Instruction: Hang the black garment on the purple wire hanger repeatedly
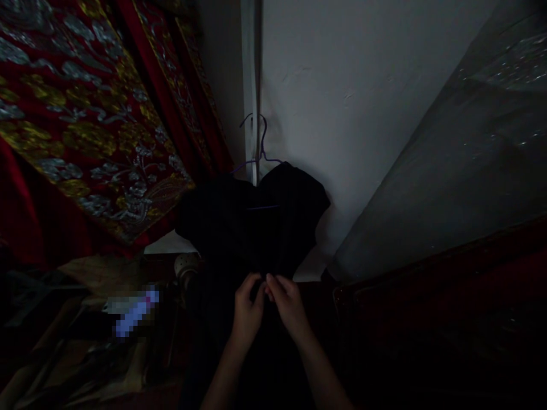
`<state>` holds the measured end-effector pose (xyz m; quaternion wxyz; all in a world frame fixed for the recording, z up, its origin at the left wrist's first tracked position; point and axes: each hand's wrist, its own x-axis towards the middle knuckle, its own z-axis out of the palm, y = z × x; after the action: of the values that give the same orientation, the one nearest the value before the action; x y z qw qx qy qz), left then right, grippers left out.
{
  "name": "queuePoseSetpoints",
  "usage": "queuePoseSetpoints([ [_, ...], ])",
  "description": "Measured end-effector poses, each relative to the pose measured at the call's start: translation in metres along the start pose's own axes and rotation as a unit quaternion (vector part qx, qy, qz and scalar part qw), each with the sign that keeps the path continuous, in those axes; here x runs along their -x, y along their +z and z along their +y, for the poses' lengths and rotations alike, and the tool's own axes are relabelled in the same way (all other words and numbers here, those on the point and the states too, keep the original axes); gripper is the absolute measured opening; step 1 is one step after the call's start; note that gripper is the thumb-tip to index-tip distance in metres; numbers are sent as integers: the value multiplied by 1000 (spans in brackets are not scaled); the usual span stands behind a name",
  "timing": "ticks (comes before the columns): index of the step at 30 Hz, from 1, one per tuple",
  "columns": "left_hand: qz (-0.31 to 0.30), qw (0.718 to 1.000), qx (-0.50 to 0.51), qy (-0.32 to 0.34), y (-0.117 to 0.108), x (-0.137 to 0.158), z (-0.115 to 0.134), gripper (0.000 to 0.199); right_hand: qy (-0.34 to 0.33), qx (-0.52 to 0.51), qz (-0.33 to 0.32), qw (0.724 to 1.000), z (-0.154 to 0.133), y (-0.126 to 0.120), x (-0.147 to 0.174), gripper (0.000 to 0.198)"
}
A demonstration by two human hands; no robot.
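A black garment (pixel 294 199) hangs in the middle of the head view on a thin purple hanger (pixel 264 136), whose hook is up by a narrow white vertical strip. At the lower end of the garment's neck opening, my left hand (pixel 249 304) pinches the dark cloth between bent fingers. Right beside it my right hand (pixel 285 299) is pinched on the garment too, and the fingertips of both hands nearly meet. The picture is very dark, so any button or fastening between the fingers is hidden.
Red cloth with gold and silver embroidery (pixel 106 131) hangs at the upper left. To the right a sheer sparkling sheet (pixel 461 154) slants over the pale wall (pixel 342 85). A light clog-type shoe (pixel 187 263) shows at lower left, near a blurred, pixelated patch.
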<state>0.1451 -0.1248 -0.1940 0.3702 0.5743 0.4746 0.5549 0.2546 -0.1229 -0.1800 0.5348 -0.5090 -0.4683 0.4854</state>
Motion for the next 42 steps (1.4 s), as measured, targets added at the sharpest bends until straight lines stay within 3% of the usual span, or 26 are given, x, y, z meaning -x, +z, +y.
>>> queuePoseSetpoints([
  [4,44,999,0,-10,-2,2,2,14,7,-26,-61,998,2,1,4,45],
  [7,30,999,-18,-16,-1,2,-2,16,42,-47,-68,996,-11,3,-7,41],
  [9,24,999,-35,-10,1,1,-5,15,33,-55,-54,996,-36,4,-24,38],
  [12,11,997,-79,18,3,-4,-10,10,-45,-68,-30,996,-93,7,-63,33],
  [15,-42,992,-112,43,3,-15,-15,13,-113,-111,-16,987,-150,12,-99,31],
  [18,-81,985,-144,51,-3,-30,-17,20,-159,-116,-24,980,-176,18,-112,33],
  [21,-129,976,-166,52,-14,-48,-3,19,-172,-105,-48,978,-169,24,-105,36],
  [23,-138,977,-147,75,-25,-61,22,16,-182,-95,-50,977,-157,26,-97,37],
  [25,-99,979,-117,134,-35,-76,55,29,-198,-81,-43,976,-150,26,-89,38],
  [28,12,965,-113,236,-46,-105,106,41,-219,-58,-38,973,-150,24,-82,38],
  [31,-5,941,-159,298,-49,-131,139,28,-244,-39,-44,968,-153,22,-79,37],
  [36,-60,904,-235,353,-47,-148,153,20,-309,6,-8,951,-143,13,-83,36],
  [42,-13,868,-277,413,-47,-143,147,15,-305,38,-9,952,-131,11,-86,35],
])
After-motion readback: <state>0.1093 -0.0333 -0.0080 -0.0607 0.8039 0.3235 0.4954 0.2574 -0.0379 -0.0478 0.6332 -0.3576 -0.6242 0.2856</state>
